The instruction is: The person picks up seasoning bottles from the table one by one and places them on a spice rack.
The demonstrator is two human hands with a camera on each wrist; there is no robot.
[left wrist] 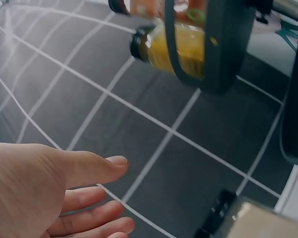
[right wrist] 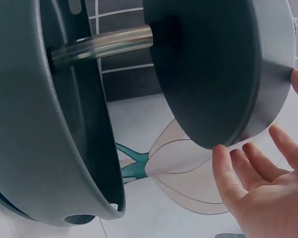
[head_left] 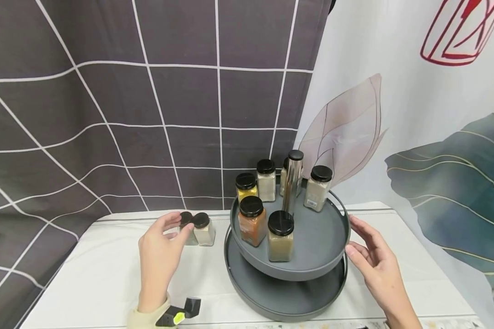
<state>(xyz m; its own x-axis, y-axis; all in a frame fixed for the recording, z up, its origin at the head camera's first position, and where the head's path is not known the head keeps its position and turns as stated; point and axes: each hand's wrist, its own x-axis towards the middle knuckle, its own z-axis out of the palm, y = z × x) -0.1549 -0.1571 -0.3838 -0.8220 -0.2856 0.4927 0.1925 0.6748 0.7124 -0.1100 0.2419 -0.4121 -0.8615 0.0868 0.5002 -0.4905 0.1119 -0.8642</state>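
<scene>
A grey two-tier turntable rack [head_left: 313,237] with a metal post [head_left: 291,183] stands on the table. Several square glass spice jars with black lids are on its upper tier, among them an orange one [head_left: 252,224] and an olive one [head_left: 281,242]. Left of the rack, two more jars stand side by side, the nearer to me being a pale jar [head_left: 204,232]. My left hand [head_left: 162,251] is beside this pair, fingers extended, partly covering the left jar; its palm [left wrist: 25,191] holds nothing. With its fingertips, my right hand [head_left: 376,265] touches the upper tier's rim [right wrist: 273,94].
A white cloth [head_left: 103,274] covers the table. Behind it hangs a dark grey curtain [head_left: 181,100] with white grid lines, and a white printed sheet [head_left: 416,105] hangs at the right. The rack's lower tier [head_left: 280,299] sits close to the table's front edge.
</scene>
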